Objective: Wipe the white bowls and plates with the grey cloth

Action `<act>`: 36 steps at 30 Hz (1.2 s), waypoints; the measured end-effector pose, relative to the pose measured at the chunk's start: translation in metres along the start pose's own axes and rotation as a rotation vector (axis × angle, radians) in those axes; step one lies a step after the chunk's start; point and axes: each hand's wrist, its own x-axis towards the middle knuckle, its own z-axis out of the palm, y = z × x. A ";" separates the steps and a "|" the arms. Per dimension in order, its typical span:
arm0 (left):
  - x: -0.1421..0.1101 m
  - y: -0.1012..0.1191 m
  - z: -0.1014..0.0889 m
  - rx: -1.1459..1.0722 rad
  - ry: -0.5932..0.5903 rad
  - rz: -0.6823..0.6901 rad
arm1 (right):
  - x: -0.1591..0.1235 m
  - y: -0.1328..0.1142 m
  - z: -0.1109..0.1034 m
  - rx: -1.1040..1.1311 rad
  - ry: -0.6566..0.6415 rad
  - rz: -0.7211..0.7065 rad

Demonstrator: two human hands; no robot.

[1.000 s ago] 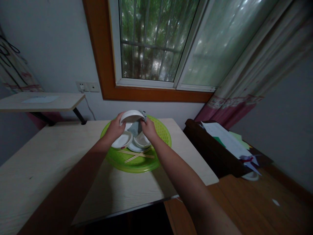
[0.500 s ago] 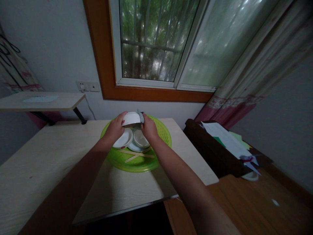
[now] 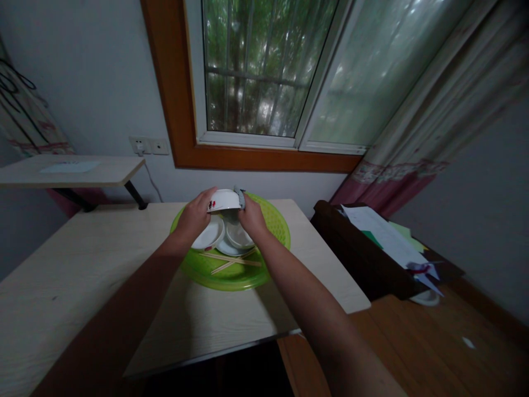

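Note:
Between my hands a white bowl [image 3: 224, 200] with a small red and black pattern is tipped on its side above a green tray [image 3: 235, 283]. My left hand [image 3: 198, 215] is closed on the bowl's left edge. On the right side my right hand [image 3: 251, 213] presses a grey cloth [image 3: 239, 197] against the bowl and grips it too. Below, two more white bowls lie in the tray, the left bowl [image 3: 210, 234] and the right bowl [image 3: 238, 234]. A white plate [image 3: 228, 248] shows partly under them. Several chopsticks [image 3: 235, 259] lie crossed in front.
The tray stands on a pale wooden table [image 3: 124, 264]. A small raised shelf [image 3: 103, 172] is at the back left. Beyond the table's right edge sits a dark brown piece of furniture [image 3: 355, 248] with papers [image 3: 380, 234] on it. A window [image 3: 264, 71] is behind.
The held bowl has turned slightly, so more of its red and black pattern shows. The grey cloth has shifted a little to the right along its edge.

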 end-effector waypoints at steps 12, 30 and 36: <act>0.004 -0.003 0.006 -0.141 0.017 -0.237 | 0.007 0.015 0.013 0.192 0.047 0.120; 0.001 0.005 0.001 0.081 -0.080 -0.136 | -0.007 -0.011 -0.007 -0.241 -0.002 -0.046; 0.002 0.009 0.003 0.096 -0.051 -0.128 | -0.001 0.000 0.000 0.024 0.114 0.012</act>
